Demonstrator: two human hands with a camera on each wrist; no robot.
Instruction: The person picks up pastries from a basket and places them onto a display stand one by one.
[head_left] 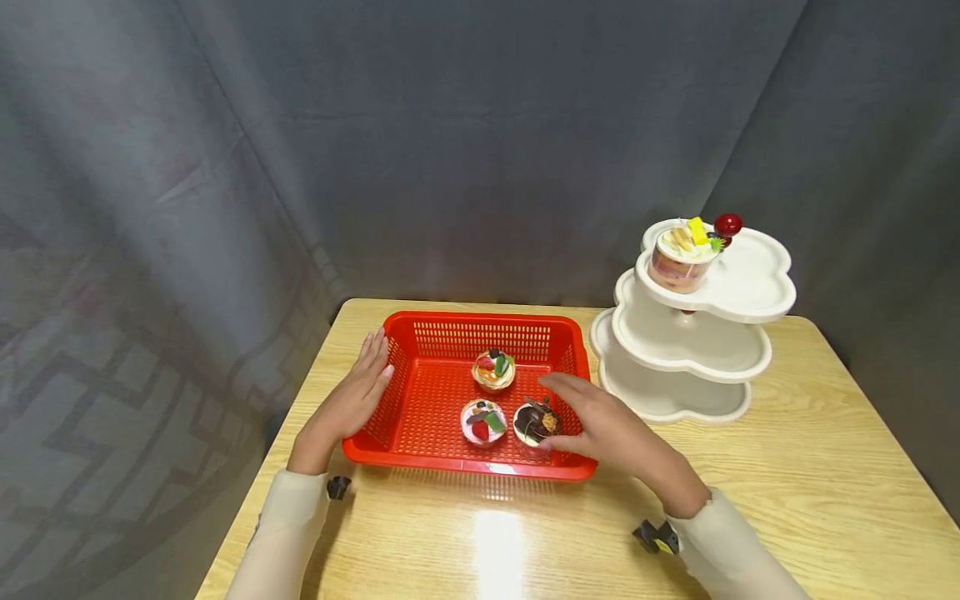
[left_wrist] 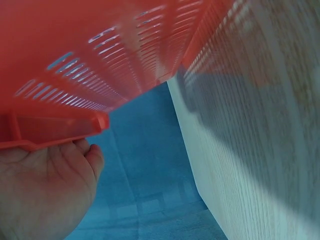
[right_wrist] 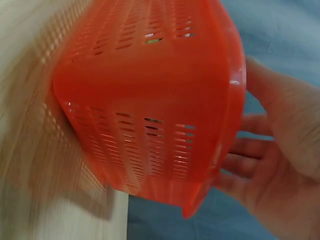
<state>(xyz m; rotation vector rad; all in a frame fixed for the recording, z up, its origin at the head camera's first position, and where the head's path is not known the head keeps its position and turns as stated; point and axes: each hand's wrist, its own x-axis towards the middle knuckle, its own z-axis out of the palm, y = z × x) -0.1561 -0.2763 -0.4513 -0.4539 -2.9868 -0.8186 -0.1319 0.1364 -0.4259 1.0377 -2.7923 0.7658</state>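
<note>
A red plastic basket (head_left: pixel 465 465) with slotted walls stands on the table. Along its left rim lies my left hand (head_left: pixel 351 404), fingers straight; in the left wrist view the fingertips are right at the basket's rim (left_wrist: pixel 65 140). My right hand (head_left: pixel 611 425) reaches over the right rim, thumb and fingers spread apart around the near side of a chocolate-topped dessert cup (head_left: pixel 529 422). To that cup's left sits a pink-cream dessert cup (head_left: pixel 480 423) with a strawberry. Behind them is a fruit-topped tart (head_left: pixel 492 371). The right wrist view shows the fingers (right_wrist: pixel 245 162) beyond the rim.
A white three-tier stand (head_left: pixel 750 279) with scalloped trays is at the back right. On its top tier sits a layered dessert cup (head_left: pixel 678 262) with yellow fruit pieces and cherries. Grey curtains (head_left: pixel 480 158) hang behind the wooden table (head_left: pixel 840 467).
</note>
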